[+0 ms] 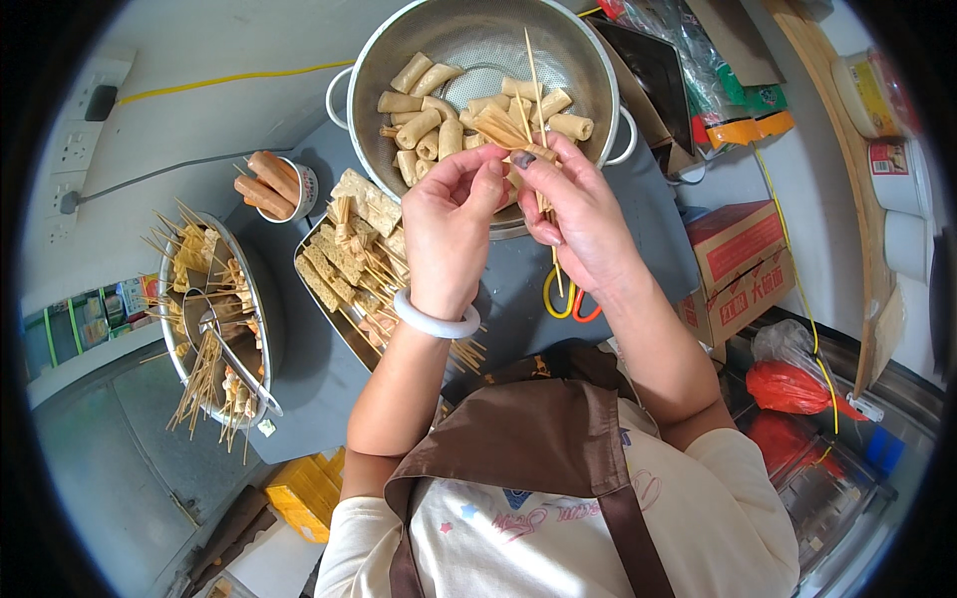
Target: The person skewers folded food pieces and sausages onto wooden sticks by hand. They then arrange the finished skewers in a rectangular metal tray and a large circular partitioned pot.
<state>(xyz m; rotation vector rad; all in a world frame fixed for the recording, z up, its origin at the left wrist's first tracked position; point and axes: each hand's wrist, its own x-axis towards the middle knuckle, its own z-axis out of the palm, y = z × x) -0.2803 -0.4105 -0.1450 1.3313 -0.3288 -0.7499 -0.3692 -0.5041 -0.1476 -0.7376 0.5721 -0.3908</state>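
My right hand (pixel 572 198) grips wooden skewers (pixel 536 82) together with a folded, tan sheet-like food piece (pixel 502 127), over the near edge of a perforated metal basin (pixel 366 82). Beside it, my left hand (pixel 457 217) has thumb and fingertips pinched near the lower edge of that piece; whether they grip it is hard to tell. A white bangle (pixel 436 320) circles the left wrist. Rolled tan food pieces (pixel 419 128) lie in the basin. Left of my hands, a tray (pixel 336 329) holds skewered food, partly hidden by my left forearm.
An oval metal pot (pixel 271 336) with divided sections and many skewers stands at left, near a paper cup (pixel 308 193) of sausages. Scissors (pixel 557 303) with yellow and red handles lie below my right hand. A cardboard box (pixel 748 276) and a red plastic bag (pixel 785 387) are at right.
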